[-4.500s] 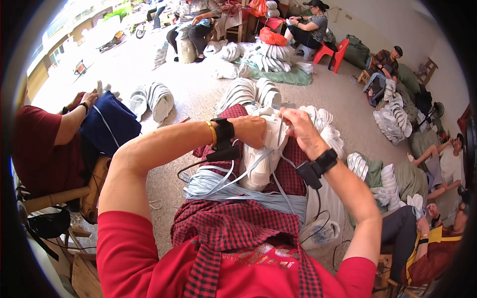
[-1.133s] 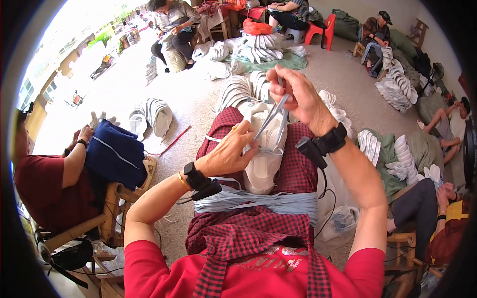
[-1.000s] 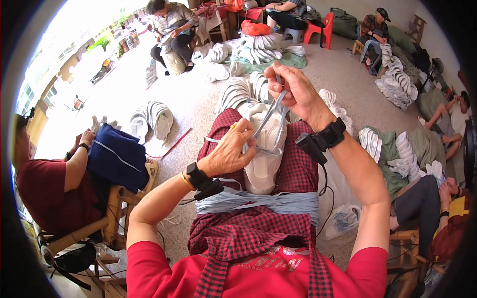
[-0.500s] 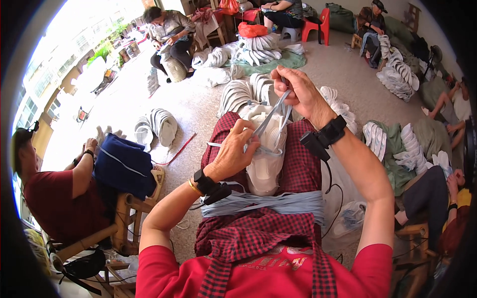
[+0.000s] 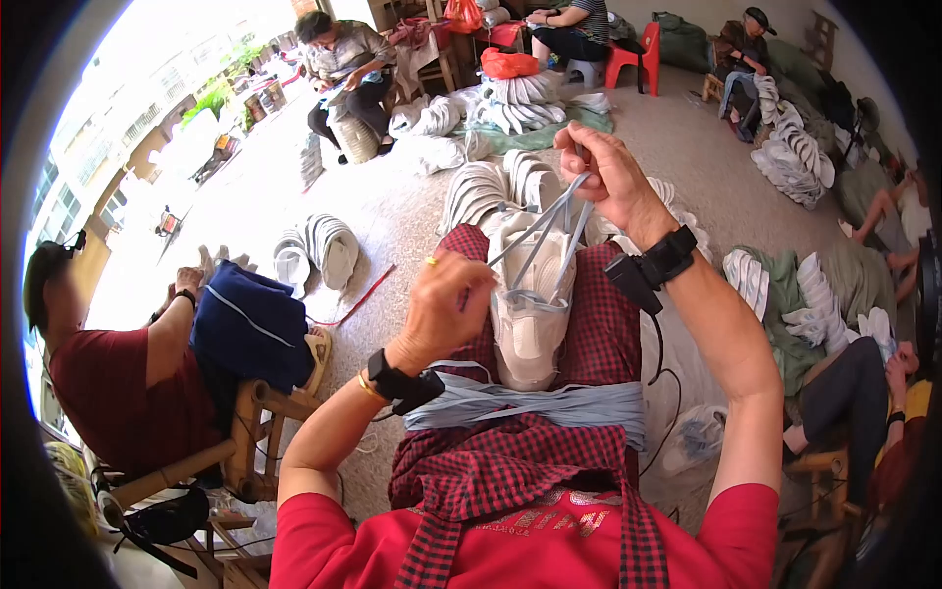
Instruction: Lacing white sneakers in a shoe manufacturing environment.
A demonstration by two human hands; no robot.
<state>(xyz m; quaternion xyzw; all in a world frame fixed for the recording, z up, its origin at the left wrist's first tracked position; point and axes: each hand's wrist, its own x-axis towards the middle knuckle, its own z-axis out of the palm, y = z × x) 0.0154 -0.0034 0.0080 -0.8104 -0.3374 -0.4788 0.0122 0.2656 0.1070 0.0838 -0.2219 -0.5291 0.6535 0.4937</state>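
Note:
A white shoe (image 5: 530,344) lies across my lap, toe toward me, on a red-and-black checked apron (image 5: 606,314). Pale blue-grey shoelace (image 5: 551,221) runs in strands from its eyelet area. My right hand (image 5: 610,182), raised above the shoe's far end, is closed on the lace; a small dark thing shows between its fingers, too little to name. Left of the shoe, my left hand (image 5: 446,306) has its fingers curled, slightly blurred, where one lace strand reaches them. A thick bundle of blue-grey laces (image 5: 525,407) lies over my lap.
Stacked white shoe uppers (image 5: 476,201) stand just beyond my knees, and more (image 5: 329,250) on the floor at left. A co-worker (image 5: 118,363) sits close on my left with dark blue cloth (image 5: 250,324). Other people sit around the room. A black cable (image 5: 667,378) hangs by my right wrist.
My left hand has moved off the shoe toward the left and closed, drawing a lace strand with it. My right hand stays raised with the lace. The view has shifted slightly.

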